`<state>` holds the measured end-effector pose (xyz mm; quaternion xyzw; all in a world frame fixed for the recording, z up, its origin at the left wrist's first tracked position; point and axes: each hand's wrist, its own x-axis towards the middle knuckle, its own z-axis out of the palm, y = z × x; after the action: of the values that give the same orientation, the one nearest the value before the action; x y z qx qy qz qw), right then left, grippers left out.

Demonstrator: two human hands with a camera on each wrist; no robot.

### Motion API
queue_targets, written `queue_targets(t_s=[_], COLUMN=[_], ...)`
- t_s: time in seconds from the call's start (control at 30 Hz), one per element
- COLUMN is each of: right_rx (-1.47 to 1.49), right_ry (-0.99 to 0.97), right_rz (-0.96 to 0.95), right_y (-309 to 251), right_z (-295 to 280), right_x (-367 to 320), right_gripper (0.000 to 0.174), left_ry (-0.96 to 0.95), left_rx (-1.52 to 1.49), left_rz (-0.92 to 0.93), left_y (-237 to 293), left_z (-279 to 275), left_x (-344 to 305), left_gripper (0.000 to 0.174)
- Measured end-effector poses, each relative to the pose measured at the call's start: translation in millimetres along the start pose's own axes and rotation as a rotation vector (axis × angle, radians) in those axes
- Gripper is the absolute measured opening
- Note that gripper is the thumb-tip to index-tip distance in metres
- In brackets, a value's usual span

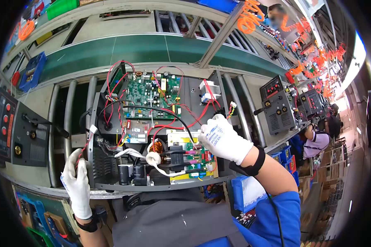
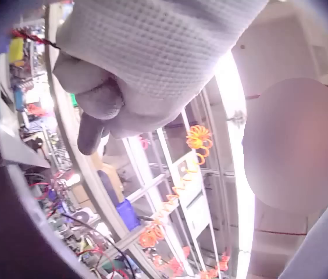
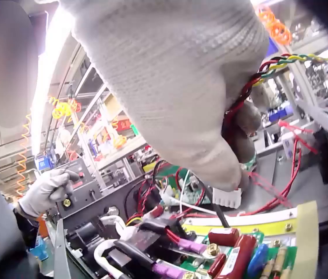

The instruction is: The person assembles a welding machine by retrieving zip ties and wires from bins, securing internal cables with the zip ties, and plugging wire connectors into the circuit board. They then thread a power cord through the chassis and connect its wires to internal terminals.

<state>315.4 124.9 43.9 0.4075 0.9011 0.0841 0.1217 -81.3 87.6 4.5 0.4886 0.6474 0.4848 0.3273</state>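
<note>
An open welding-machine chassis (image 1: 99, 158) with exposed circuit boards lies in front of me. At its left side my white-gloved left hand (image 1: 77, 185) pinches a red and black twisted wire (image 1: 85, 149), whose white plug (image 1: 93, 129) sticks up past the chassis edge. The same wire (image 2: 33, 38) runs out from the fingers in the left wrist view. My gloved right hand (image 1: 226, 140) is over the chassis's right part, gripping a twisted bundle of coloured wires (image 3: 250, 87). A white connector (image 3: 227, 197) pokes out under its fingertips, above the board with red components (image 3: 236, 256).
A green main board (image 1: 146, 96) fills the chassis's far part. Beside the chassis run metal rollers (image 1: 70, 119), with another machine (image 1: 20, 127) at left and more machines (image 1: 278, 105) at right. Beyond lies a green belt (image 1: 140, 48). A blue bin (image 1: 247, 193) sits near my right elbow.
</note>
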Motion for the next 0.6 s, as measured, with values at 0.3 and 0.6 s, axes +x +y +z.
queue_targets(t_s=[0.3, 0.6], right_rx=[-0.013, -0.097], right_ry=[-0.127, -0.27], right_rz=[-0.129, -0.114], right_y=[-5.0, -12.8], right_z=[-2.6, -2.2], right_x=[17.5, 18.1], right_gripper=[0.006, 0.008], left_ry=[0.061, 0.09], left_rx=[0.057, 0.121], left_rz=[-0.065, 0.03], left_y=[-28.9, -26.9], left_z=[13.8, 17.8], left_x=[-2.3, -3.8], left_gripper=[0.028, 0.023])
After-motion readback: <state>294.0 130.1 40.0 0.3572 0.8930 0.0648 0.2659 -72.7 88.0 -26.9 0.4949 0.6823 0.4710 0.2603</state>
